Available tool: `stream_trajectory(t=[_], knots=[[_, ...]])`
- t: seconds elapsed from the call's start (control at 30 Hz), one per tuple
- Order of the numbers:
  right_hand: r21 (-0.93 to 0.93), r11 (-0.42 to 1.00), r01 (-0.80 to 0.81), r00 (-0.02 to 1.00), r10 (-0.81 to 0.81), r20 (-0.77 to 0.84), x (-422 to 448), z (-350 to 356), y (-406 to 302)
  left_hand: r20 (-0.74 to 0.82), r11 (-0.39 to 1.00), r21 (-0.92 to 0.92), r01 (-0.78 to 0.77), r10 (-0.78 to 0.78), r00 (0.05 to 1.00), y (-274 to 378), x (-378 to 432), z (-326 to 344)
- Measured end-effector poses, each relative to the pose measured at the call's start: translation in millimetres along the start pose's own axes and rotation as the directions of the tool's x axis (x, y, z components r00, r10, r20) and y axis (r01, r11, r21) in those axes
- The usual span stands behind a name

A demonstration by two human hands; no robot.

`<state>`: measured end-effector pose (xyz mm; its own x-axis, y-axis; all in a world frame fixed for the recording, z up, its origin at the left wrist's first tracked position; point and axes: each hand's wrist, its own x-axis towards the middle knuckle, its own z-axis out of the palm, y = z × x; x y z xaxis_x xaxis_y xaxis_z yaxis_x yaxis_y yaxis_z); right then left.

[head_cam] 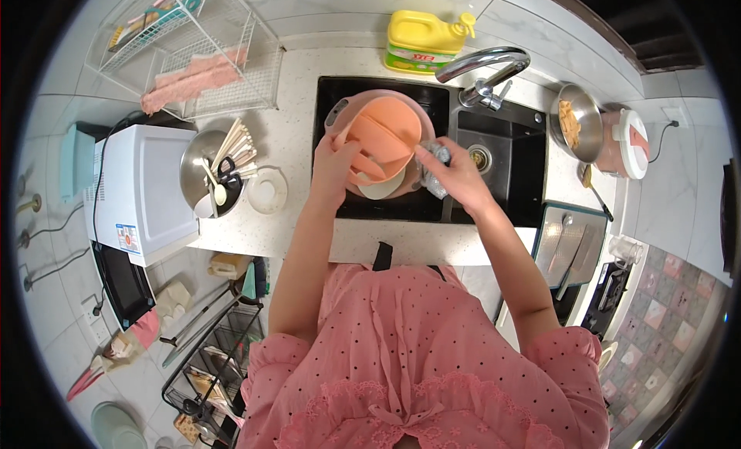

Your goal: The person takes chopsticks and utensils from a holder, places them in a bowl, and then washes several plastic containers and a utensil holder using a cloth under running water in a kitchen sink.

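An orange divided plate (386, 122) is tilted over a pink plastic basin (341, 108) in the larger, left bowl of the black sink (437, 98). My left hand (331, 174) grips its left edge. In my right hand (460, 172) is a silvery mesh scrubber (433, 172), which looks wet or plastic-wrapped; the fingertips meet the plate's right edge. Below the plate, a pale dish (382, 188) shows in part inside the basin. The rest of the basin's contents is hidden.
A chrome faucet (483, 69) arches behind the sink, beside a yellow detergent jug (425, 41). On the left stand a steel bowl of chopsticks and utensils (202, 165) and a white appliance (159, 182). To the right are a steel bowl with food (587, 122) and a cutting board (553, 229).
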<state>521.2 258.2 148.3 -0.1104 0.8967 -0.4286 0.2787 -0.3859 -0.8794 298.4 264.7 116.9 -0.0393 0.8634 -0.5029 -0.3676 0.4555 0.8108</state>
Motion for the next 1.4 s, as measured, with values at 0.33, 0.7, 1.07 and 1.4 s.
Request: stream_trajectory(t=[0.33,0.7,1.07,1.4], knots=[[-0.476,0.657,0.584,0.808,-0.529,0.261,-2.8,5.3,-3.2,0.243,0.983,0.097,0.156,-0.175,0.954,25.7,-9.2,8.5],[0.146,0.968,0.205,0.979,-0.201,-0.04,-1.1,12.4,-7.7,0.311,0.997,0.047,0.061,-0.073,0.948,33.7,-27.8,13.6],[-0.541,0.477,0.693,0.677,-0.688,0.261,-16.1,-2.1,-10.1,0.271,0.997,-0.027,0.069,-0.06,0.961,55.6,-25.6,20.7],[-0.202,0.801,0.563,0.788,-0.448,0.422,-26.2,1.2,0.7,0.259,0.998,-0.051,0.037,-0.023,0.966,55.6,-23.4,20.2]])
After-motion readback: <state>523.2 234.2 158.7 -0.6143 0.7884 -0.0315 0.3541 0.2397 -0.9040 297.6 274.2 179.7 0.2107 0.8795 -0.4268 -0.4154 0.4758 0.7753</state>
